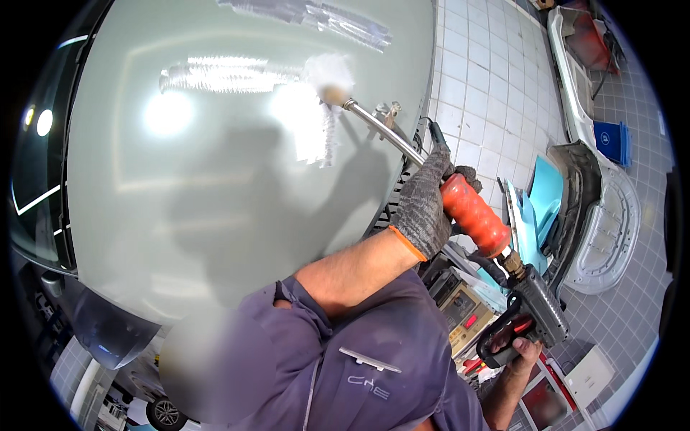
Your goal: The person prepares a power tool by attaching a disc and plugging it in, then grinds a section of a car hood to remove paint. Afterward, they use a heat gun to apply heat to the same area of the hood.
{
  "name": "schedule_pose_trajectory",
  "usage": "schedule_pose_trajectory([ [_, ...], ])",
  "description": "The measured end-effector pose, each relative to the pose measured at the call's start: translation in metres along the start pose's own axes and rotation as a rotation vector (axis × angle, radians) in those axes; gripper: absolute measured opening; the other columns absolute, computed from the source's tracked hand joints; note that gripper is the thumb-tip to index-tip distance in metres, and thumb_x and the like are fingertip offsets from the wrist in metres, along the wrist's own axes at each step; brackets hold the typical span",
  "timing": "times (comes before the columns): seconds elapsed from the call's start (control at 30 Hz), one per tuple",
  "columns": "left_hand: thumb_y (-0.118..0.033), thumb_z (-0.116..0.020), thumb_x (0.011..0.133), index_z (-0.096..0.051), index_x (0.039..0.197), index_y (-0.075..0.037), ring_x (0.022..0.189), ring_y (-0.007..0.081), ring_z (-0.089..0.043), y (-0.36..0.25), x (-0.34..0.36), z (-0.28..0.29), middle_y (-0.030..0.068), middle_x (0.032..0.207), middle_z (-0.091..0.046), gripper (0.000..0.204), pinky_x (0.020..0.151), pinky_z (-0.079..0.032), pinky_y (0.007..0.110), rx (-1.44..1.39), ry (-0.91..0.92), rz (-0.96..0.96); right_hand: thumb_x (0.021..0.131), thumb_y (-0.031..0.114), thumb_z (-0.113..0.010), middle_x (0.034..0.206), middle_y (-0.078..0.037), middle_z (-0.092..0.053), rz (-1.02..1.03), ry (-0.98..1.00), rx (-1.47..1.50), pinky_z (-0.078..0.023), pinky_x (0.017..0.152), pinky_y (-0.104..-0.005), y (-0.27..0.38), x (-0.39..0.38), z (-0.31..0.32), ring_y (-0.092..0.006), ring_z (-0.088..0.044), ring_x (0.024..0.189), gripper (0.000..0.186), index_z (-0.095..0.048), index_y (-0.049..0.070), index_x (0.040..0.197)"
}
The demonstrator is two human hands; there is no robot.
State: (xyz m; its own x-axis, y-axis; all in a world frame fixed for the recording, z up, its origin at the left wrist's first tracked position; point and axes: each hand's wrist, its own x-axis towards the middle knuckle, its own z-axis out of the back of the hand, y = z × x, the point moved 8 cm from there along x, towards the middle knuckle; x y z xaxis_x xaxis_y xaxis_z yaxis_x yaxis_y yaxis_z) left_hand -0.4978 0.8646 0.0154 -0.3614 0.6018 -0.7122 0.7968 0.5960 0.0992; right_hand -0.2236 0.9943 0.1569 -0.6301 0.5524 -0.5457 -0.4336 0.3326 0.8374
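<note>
A slide-hammer dent puller [395,138], with a shiny rod, an orange-red ribbed sleeve and a black pistol grip, slants across from upper left to lower right. Its tip is at the pale grey-green car panel [215,161], inside a whitish blur beside bright, bare-metal patches [237,75]. My left hand [429,194], in a dark grey glove with an orange cuff, is closed round the rod just ahead of the orange-red sleeve. At the grip end, my bare-thumbed right hand [526,352] is closed on the black handle; its other fingers are largely hidden.
A brass-coloured clamp [390,115] sits at the panel's right edge. To the right lie light-blue sheets [544,194], a silver car body part [607,230] and a blue bin [612,144]. Below the tool stands a beige box with controls [463,305].
</note>
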Motion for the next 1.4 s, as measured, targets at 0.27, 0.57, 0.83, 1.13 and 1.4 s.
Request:
schedule_pose_trajectory([
  [0.27,-0.034,-0.062,0.101,-0.060,0.103,-0.003,0.087,0.0267,-0.063,-0.015,0.009,-0.002,0.0131,0.091,-0.064,0.031,0.081,-0.054,0.044,-0.118,0.113,0.063,0.074,0.022,-0.077,0.065,-0.017,-0.058,-0.004,0.008,-0.020,-0.054,0.045,-0.0409,0.008,0.010,-0.008,-0.0295,-0.059,0.048,0.051,-0.053,-0.005,0.110],
  [0.57,-0.041,-0.066,0.097,-0.057,0.086,-0.009,0.073,0.0242,-0.064,-0.046,0.017,-0.004,0.0117,0.080,-0.063,0.034,0.067,-0.055,0.039,-0.037,0.085,-0.018,0.078,0.022,-0.075,0.067,-0.016,-0.059,-0.038,0.016,0.003,-0.054,0.045,-0.0383,0.016,0.001,-0.017,-0.0273,-0.059,0.050,0.053,-0.054,-0.005,0.119],
  [0.83,-0.037,-0.062,0.099,-0.059,0.082,-0.009,0.070,0.0207,-0.059,-0.021,0.009,-0.013,0.0057,0.072,-0.058,0.033,0.066,-0.051,0.037,-0.003,0.142,-0.041,0.079,0.021,-0.075,0.067,-0.016,-0.060,-0.129,0.062,0.077,-0.053,0.045,-0.0377,0.007,0.000,-0.023,-0.0267,-0.060,0.049,0.053,-0.052,-0.005,0.119],
  [1.13,-0.035,-0.063,0.096,-0.048,0.073,-0.021,0.068,0.0177,-0.049,0.009,-0.019,-0.020,-0.0040,0.070,-0.046,0.031,0.072,-0.043,0.036,-0.128,0.503,-0.009,0.083,0.035,-0.080,0.089,-0.015,-0.070,0.339,0.104,-0.850,-0.055,0.072,-0.0396,0.025,-0.027,0.033,-0.0295,-0.069,0.077,0.060,-0.058,-0.004,0.122],
  [1.4,-0.045,-0.066,0.099,-0.058,0.087,-0.012,0.077,0.0279,-0.069,-0.010,0.021,-0.024,0.0098,0.080,-0.067,0.036,0.071,-0.059,0.044,-0.047,0.237,-0.101,0.078,0.022,-0.081,0.068,-0.016,-0.059,0.101,0.097,-0.033,-0.058,0.055,-0.0406,0.002,0.020,0.009,-0.0290,-0.064,0.057,0.054,-0.055,-0.005,0.116],
])
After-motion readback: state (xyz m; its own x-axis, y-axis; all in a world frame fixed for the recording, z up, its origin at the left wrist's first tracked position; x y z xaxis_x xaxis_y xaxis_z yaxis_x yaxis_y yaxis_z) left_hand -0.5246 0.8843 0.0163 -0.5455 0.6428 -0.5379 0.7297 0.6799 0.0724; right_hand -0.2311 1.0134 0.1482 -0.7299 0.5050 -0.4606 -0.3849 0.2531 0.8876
